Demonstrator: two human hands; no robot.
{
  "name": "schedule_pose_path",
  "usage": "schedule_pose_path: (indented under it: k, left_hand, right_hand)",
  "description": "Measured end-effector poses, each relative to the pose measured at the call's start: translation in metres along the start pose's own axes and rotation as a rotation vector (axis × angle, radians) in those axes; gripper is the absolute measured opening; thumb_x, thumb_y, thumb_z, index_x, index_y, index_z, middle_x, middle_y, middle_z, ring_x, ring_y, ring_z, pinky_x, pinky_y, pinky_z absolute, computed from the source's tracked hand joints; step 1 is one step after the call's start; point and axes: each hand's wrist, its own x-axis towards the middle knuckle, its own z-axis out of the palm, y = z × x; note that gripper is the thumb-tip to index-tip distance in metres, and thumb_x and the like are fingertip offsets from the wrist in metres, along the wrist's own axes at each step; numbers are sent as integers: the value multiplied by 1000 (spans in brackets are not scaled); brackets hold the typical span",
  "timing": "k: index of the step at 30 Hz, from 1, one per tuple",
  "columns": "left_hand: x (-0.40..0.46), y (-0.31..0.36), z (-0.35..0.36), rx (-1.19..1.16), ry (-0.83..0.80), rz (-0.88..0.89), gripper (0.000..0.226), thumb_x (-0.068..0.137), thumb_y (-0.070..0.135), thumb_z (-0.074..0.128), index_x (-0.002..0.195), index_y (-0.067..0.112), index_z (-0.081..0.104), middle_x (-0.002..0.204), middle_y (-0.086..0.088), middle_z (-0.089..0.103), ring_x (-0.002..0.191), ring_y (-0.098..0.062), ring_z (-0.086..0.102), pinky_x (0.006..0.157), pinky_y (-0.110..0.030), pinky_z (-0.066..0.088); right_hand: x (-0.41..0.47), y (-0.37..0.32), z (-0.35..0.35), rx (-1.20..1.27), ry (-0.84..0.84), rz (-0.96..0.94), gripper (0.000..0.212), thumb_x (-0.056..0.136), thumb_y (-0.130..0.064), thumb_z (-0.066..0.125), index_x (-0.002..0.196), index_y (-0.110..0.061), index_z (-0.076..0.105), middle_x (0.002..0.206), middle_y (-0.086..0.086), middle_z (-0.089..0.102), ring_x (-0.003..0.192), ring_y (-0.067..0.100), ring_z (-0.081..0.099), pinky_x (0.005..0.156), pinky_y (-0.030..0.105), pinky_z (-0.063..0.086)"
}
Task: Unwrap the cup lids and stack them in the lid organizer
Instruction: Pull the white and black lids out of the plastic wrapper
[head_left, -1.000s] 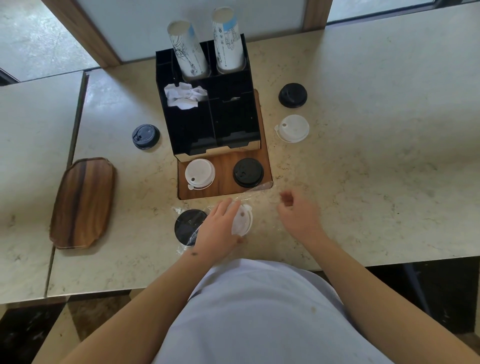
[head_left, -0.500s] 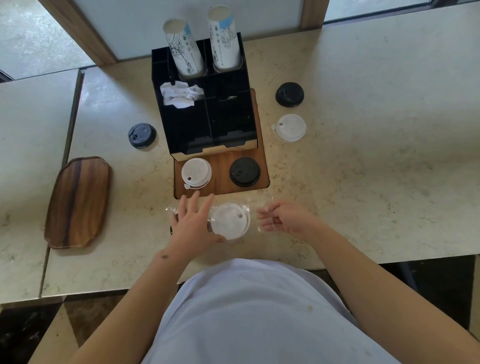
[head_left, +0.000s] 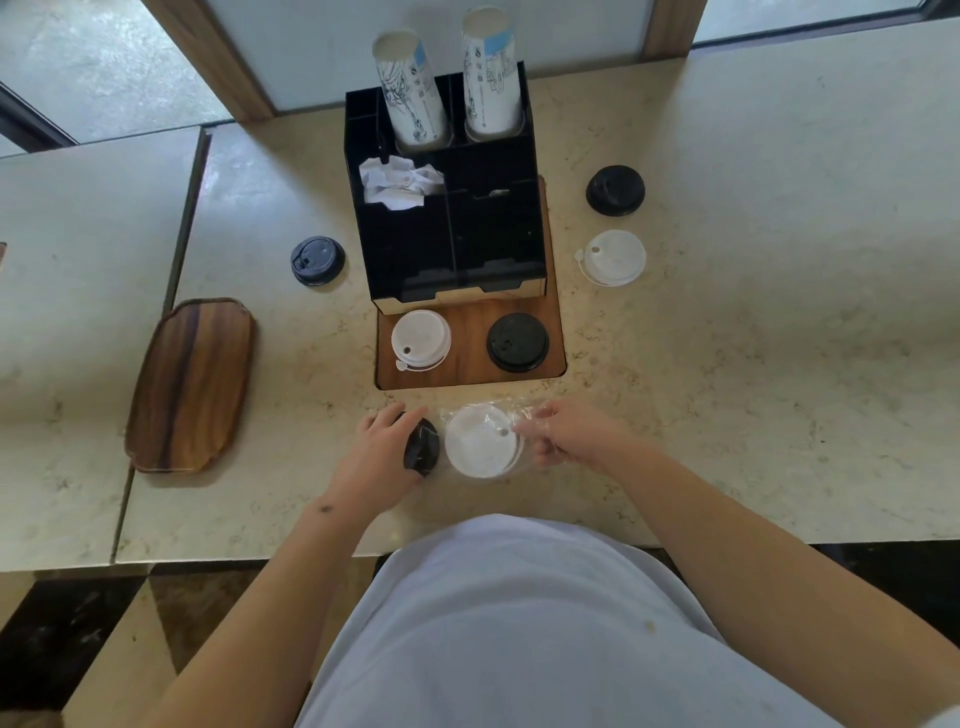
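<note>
The white lid (head_left: 480, 441) lies in clear wrap (head_left: 524, 415) on the counter (head_left: 727, 364), just before the lid organizer (head_left: 470, 358); it looks light and thin, the film slippery, so the loose edge seems the best hold. The right hand (head_left: 563, 434) pinches that film; the left hand (head_left: 382, 457) curls round a black lid (head_left: 422, 451). Half a second ago the left fingers lay spread beside the white lid, the black one hidden

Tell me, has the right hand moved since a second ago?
Yes. The right hand has come leftward to the clear wrapper on the white lid; before, it hovered further right of the organizer's wooden base.
</note>
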Motion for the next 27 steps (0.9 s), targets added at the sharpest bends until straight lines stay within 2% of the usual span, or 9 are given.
schedule_pose_path:
  k: [3,7,12,18,20,23,24,26,27]
  left_hand:
    - [1,0,0,9,1,2,93,79,18,82,154,35,29,160,5,28,145,-29,23,102,-49,49]
    - [0,0,3,-1,20,25,92,78,19,84,153,32,31,159,3,32,143,-32,27,108,-50,43]
    - [0,-1,3,-13,28,42,88,78,18,83,151,31,35,156,3,36,140,-32,30,107,-49,43]
    - [0,-1,2,-11,32,50,86,78,19,82,151,31,36,155,5,36,139,-31,30,104,-47,46]
    - [0,0,2,-14,29,49,86,78,21,82,150,30,36,155,4,37,138,-31,32,103,-47,46]
    - [0,-1,2,-18,37,52,86,76,21,83,149,31,38,153,5,39,134,-31,34,99,-46,49]
    - [0,-1,3,-17,39,55,86,76,21,83,148,31,38,152,6,39,134,-31,34,99,-46,49]
    - [1,-2,3,-21,37,55,86,76,21,83,148,31,38,152,6,39,135,-31,33,100,-46,48]
    - [1,-3,4,-23,35,54,86,77,21,83,149,31,38,153,5,39,136,-31,33,101,-46,48]
  right_hand:
    - [2,1,6,-32,31,4,15,87,-24,80,87,-18,66,53,-4,62,52,10,61,62,30,61]
    - [5,2,13,-55,97,33,28,79,-30,87,93,-17,66,57,-3,68,51,6,66,55,23,57]
    - [5,0,19,-138,104,30,27,82,-30,84,95,-14,67,53,-5,69,46,4,65,46,17,51]
    - [6,1,20,-124,79,9,20,86,-21,78,100,-13,66,60,1,73,54,11,70,50,21,55]
    - [5,1,17,-90,65,10,23,87,-19,77,104,-9,66,62,3,73,56,12,71,52,22,56]
    - [-2,2,8,-37,44,16,31,86,-19,79,108,-4,63,79,12,75,67,19,74,64,32,61]
    - [-5,2,3,-24,42,5,33,86,-19,80,106,-1,61,81,14,75,69,21,74,63,33,61]
    - [-13,2,-11,-15,30,-18,35,84,-20,82,98,-2,55,75,10,74,67,18,74,58,28,58]
    - [-17,2,-19,-17,26,-17,37,83,-22,83,98,-5,54,75,7,74,67,15,73,60,27,58]
